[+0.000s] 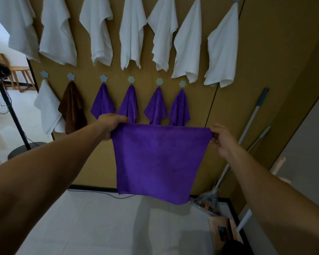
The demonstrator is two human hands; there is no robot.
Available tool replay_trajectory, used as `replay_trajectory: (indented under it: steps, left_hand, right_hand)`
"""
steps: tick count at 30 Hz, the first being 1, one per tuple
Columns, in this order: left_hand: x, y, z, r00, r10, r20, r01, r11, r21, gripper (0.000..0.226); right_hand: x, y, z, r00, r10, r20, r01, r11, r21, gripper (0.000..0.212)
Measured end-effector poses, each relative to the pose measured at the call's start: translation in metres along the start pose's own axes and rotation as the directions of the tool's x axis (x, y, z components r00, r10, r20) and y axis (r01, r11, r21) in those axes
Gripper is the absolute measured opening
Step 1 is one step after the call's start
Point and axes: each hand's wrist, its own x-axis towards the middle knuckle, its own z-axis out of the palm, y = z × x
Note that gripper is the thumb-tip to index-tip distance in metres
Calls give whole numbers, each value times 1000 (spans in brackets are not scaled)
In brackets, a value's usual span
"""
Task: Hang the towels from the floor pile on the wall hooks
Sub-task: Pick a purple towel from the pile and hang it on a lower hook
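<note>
Left hand point(111, 126) grips top left corner of purple towel point(160, 162), fingers curled over edge; right hand point(220, 139) pinches top right corner. Towel stretched flat between hands, lower edge hanging free above floor point(109, 227), in front of wall point(228, 107). Behind it, hooks point(131, 79) of lower row carry hung purple towels point(156, 105), brown towel point(73, 107); upper row holds white towels point(131, 34). Poles point(250, 120) lean at right, fan point(0, 74) at left

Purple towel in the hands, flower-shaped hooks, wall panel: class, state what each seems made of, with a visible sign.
Purple towel: likely microfibre cloth, matte, short nap, hanging limp. Flower-shaped hooks: probably moulded plastic, smooth pale blue-grey. Wall panel: perhaps laminated or painted board, flat mustard face, dark vertical seam.
</note>
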Motion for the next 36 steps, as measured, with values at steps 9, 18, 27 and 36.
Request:
replay_trajectory:
  steps: [9,18,27,36]
  left_hand:
    - [-5,-5,-3,903,-134,407,-15,939,344,73]
    - [6,-22,40,894,-49,445,-282,710,645,41]
    - [10,3,101,870,278,407,-481,299,824,30]
    - [11,33,200,824,533,194,-559,709,430,24]
  right_hand:
    - [-29,0,5,996,-73,57,84,971,-226,31]
    - [-33,12,-28,989,113,101,-27,787,-617,48]
    - [37,6,-57,987,-128,100,152,512,-846,33]
    - [116,-27,-90,883,-442,157,373,459,-806,25]
